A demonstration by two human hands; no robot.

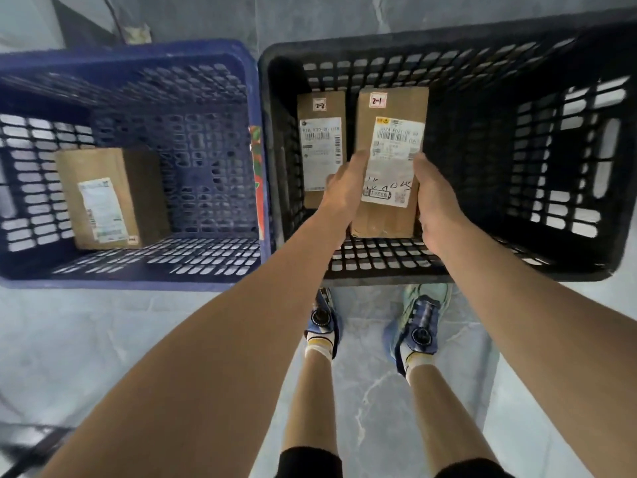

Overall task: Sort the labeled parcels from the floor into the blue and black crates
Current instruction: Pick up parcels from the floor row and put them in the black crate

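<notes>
A brown cardboard parcel tagged "2-1" (391, 132) hangs inside the black crate (586, 267). My left hand (339, 191) grips its left side and my right hand (436, 208) grips its right side. To its left, a second brown parcel tagged "2-2" (319, 139) lies deeper in the same crate, partly hidden by my left hand. The blue crate (131, 279) stands to the left and holds one brown parcel with a white label (103, 198).
The two crates stand side by side on a pale marbled floor (138, 339). My feet in blue shoes (417, 329) are just in front of the black crate. A dark object (86, 25) stands behind the blue crate at the top left.
</notes>
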